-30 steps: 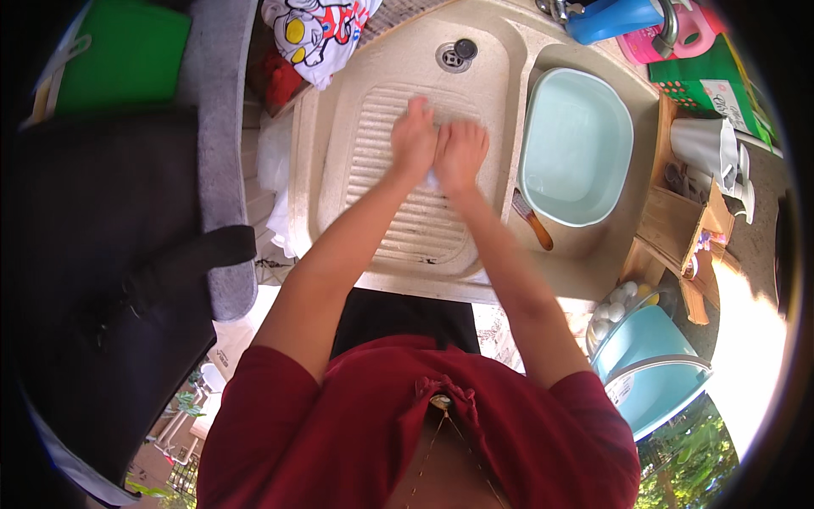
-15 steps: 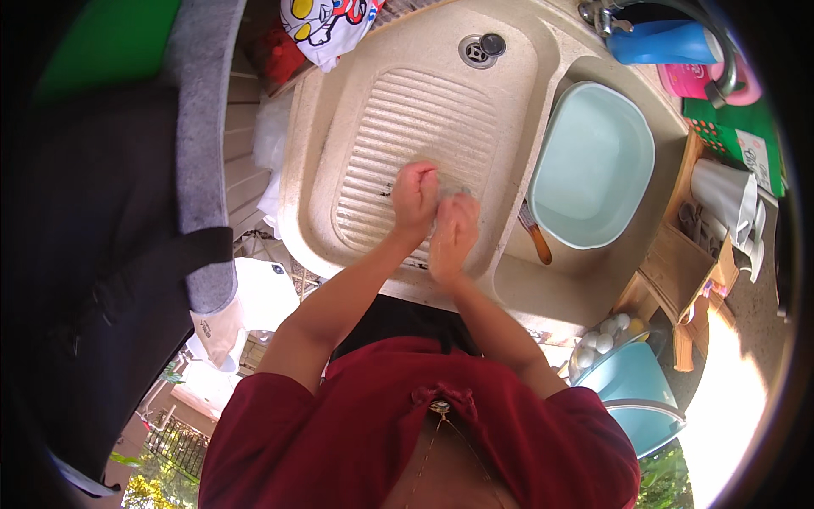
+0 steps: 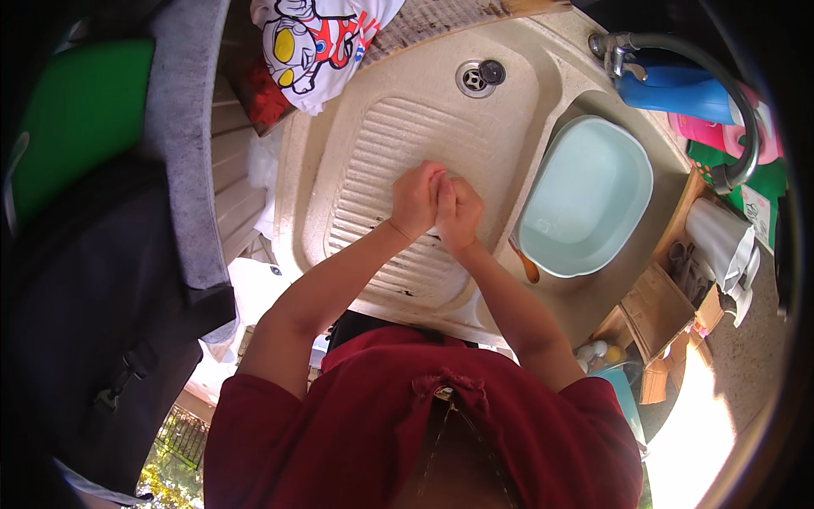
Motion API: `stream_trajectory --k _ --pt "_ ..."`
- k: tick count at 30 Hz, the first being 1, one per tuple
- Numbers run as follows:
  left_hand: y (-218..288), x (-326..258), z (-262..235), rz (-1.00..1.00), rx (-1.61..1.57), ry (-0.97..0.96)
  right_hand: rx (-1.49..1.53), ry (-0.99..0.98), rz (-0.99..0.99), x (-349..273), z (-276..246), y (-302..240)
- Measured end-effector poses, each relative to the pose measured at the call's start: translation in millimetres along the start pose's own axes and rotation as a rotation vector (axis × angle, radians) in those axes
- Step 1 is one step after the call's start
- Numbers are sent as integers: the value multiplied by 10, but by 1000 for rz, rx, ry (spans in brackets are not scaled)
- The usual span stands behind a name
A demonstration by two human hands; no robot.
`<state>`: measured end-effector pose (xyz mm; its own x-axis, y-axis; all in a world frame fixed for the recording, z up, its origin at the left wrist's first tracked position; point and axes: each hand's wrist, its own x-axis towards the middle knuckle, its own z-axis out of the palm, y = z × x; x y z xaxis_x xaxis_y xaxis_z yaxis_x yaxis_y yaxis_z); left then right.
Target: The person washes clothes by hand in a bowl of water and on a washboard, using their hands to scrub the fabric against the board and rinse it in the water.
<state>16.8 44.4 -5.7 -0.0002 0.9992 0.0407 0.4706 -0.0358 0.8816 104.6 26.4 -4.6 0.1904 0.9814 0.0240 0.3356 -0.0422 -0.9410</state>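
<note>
Head view: clock positions are read from the hands, 12 at the top. Left hand [image 3: 415, 201] and right hand [image 3: 459, 212] are curled narrow and pressed together above the ribbed washboard [image 3: 407, 136], which lies directly below them in the beige sink [image 3: 291, 195]; whether they enclose anything cannot be determined. Half a second earlier, pale translucent material showed between them and the right hand sat lower; both are now nearly level. Drain [image 3: 471, 81] and black stopper [image 3: 492, 72]: near 1 o'clock. Light-blue basin [image 3: 585, 204]: 3 o'clock, in the side bowl. Orange brush handle [image 3: 527, 265]: 4 o'clock, beside the basin; less of it shows than before. Metal faucet [image 3: 612, 53]: between 1 and 2 o'clock. White cartoon-print fabric [image 3: 318, 51]: near 11 o'clock.
</note>
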Motion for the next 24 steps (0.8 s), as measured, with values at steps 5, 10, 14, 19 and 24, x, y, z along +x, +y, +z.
stream_trajectory --k 5,10,14,19,24 --pt "-11 -15 21 -106 41 -32 99 -18 204 18 12 -54" --pt "6 8 27 -122 88 -28 45 20 200 19 43 -21" --pt "64 32 77 -128 132 -17 -737 -84 -20 99 102 139" --pt "290 -51 -74 -76 475 -207 -393 165 -94 -158 -238 -159" --pt "272 -809 -538 -79 530 -513 174 618 293 -1082 -1168 269"
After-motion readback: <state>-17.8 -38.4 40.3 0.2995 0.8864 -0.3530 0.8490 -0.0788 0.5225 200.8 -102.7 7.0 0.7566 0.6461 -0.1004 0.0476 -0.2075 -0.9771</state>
